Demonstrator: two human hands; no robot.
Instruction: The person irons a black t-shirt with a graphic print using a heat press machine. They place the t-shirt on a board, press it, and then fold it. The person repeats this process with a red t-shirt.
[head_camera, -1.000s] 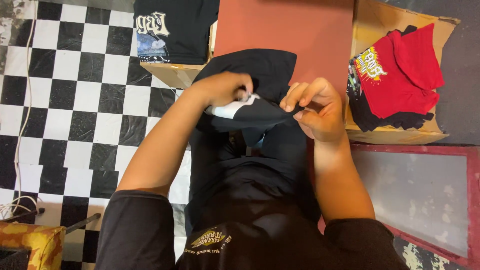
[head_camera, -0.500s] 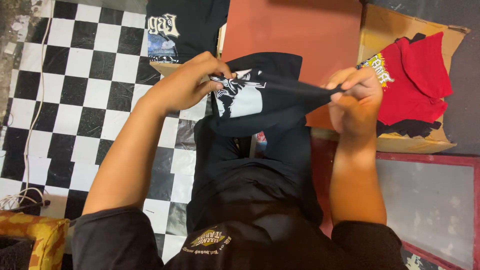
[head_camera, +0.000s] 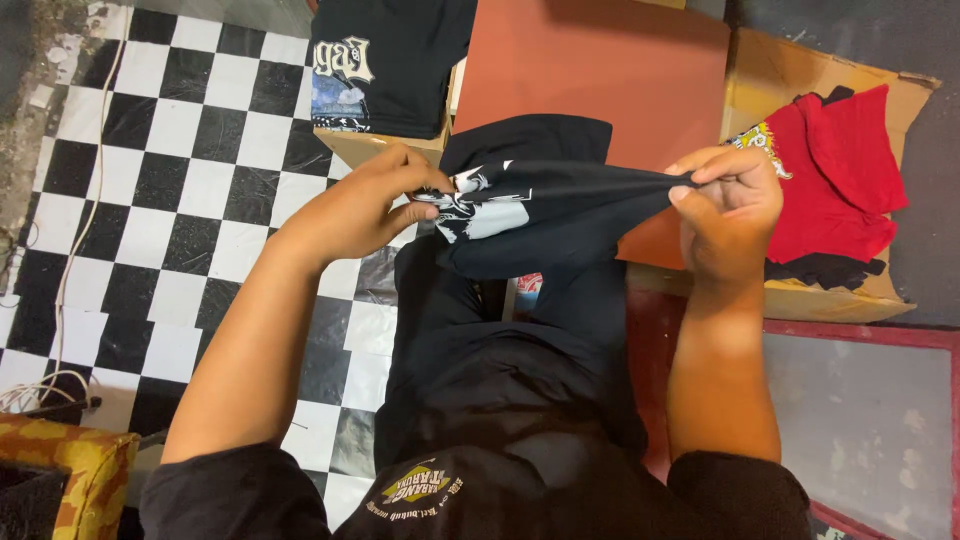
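Two hands stretch a black printed shirt (head_camera: 540, 205) taut: left hand (head_camera: 375, 205) and right hand (head_camera: 725, 205) each pinch an edge, mid-fold; laying flat seems due.

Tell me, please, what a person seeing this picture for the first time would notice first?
At the centre, the left hand and the right hand pinch a black cloth shirt with a white print, stretched taut between them. To the right, a red cloth garment lies on an open brown cardboard box. On the left spreads a black-and-white chequered floor.
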